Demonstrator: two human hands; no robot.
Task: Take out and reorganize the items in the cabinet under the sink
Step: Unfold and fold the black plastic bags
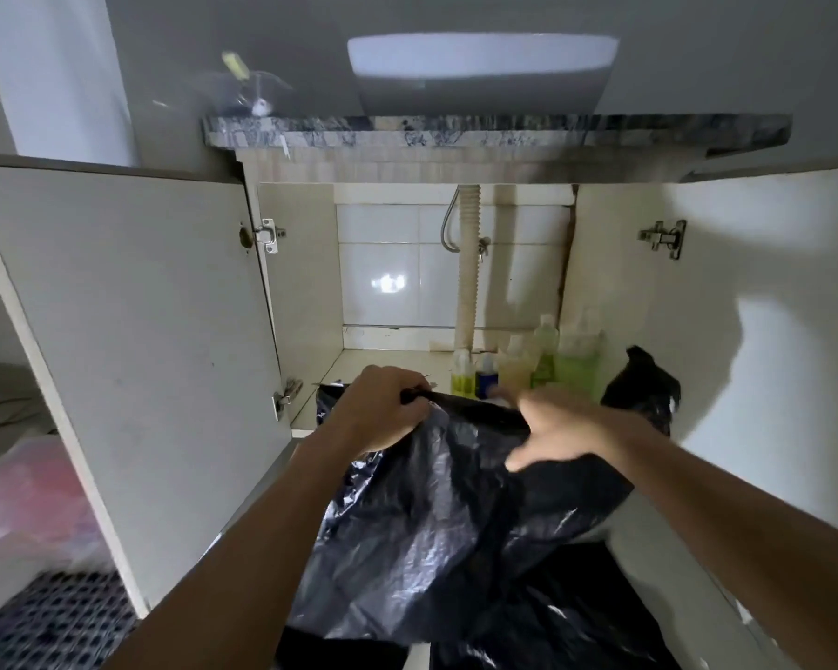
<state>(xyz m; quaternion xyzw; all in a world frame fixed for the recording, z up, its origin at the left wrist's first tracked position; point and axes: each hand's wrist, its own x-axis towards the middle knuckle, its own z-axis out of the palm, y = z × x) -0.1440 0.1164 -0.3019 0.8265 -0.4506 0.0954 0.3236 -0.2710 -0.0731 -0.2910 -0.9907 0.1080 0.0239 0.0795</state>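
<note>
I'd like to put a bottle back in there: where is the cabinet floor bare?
Bare floor shows at the back left, between the left wall, the tiled back and the drain hose. The right side is crowded with bottles. The front is covered by the black bag that the left hand grips and the blurred right hand handles.

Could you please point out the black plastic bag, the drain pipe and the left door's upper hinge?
black plastic bag (436, 519), head view, crinkled front.
drain pipe (467, 282), head view, mid-length.
upper hinge (268, 235), head view, metal plate.

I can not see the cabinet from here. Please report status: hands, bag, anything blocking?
Left hand grips black plastic bag at its top edge. Right hand blurred, on the bag, grip unclear. Bottles stand behind, inside cabinet, right of drain pipe.
</note>
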